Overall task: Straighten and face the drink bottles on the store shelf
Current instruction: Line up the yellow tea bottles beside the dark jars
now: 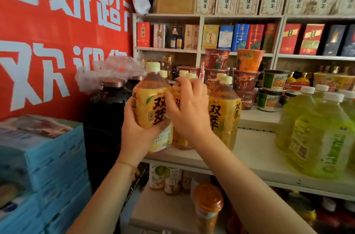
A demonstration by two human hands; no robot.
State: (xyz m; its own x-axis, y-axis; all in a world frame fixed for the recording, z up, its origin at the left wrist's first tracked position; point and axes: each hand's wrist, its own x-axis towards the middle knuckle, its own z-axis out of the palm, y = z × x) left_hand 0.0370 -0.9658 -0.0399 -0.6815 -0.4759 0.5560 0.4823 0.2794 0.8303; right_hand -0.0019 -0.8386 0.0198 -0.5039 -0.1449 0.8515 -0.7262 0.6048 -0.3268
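At frame centre, a tea bottle [151,103] with amber liquid is gripped by the left hand [138,130] at the shelf [255,155] edge. A second bottle [179,134] beside it is clasped by the right hand [189,107]. Green bottles [315,137] are seen at right.

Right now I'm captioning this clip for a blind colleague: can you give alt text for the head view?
Two bare hands work amber tea bottles on a store shelf: the left hand wraps the tilted leftmost bottle, while the right hand rests on the middle bottle. Green bottles stand to the right, noodle cups behind.
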